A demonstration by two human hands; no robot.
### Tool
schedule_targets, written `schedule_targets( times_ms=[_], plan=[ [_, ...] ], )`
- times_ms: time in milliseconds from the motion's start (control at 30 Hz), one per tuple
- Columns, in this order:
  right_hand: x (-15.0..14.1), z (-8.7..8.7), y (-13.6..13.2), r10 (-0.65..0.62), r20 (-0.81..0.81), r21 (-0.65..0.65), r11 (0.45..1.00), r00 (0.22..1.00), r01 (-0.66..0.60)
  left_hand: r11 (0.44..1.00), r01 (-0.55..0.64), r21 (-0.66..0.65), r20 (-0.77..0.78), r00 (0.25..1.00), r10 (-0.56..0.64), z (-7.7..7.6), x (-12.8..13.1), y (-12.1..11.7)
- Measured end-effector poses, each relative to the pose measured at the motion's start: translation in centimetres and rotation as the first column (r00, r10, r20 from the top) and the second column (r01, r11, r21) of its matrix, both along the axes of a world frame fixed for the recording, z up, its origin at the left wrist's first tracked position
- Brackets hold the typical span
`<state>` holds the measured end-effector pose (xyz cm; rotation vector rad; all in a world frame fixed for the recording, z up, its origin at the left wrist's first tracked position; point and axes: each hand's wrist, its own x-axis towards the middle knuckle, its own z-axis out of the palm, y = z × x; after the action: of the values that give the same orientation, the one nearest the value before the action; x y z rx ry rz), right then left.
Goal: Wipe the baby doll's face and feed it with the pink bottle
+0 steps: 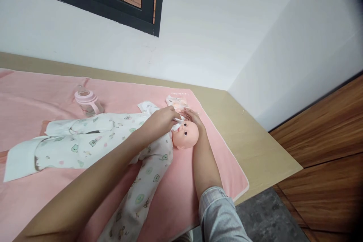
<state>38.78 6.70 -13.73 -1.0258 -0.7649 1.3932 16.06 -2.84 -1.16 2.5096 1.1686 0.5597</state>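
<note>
Mid-frame on the pink blanket [34,98], the doll [185,134] lies dressed; left hand [160,121] pinches a small white wipe [178,120] at its face, right hand [193,115] rests open on its head; wiping step, probably needing light strokes.

a blanket [34,94] covers most of the table [255,147], leaving its right end bare. the baby doll [119,140] lies across the blanket, head toward the right edge. a feeding bottle [87,102] stands behind the doll's legs. a wipes packet [177,102] lies at the blanket's far right corner, just behind the doll's head. both hands meet at the head, left hand [160,121] over the chest, right hand [193,117] behind the face.
</note>
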Motion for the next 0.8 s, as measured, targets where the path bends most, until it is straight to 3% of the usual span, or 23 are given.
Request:
schedule_targets(
  times_ms=[800],
  plan=[
    [0.34,-0.7,0.34,0.025,-0.004,0.014,1.0,1.0,-0.024,0.997,0.072,-0.02,-0.066,0.995,-0.073,-0.38,-0.52,-0.26]
  ],
)
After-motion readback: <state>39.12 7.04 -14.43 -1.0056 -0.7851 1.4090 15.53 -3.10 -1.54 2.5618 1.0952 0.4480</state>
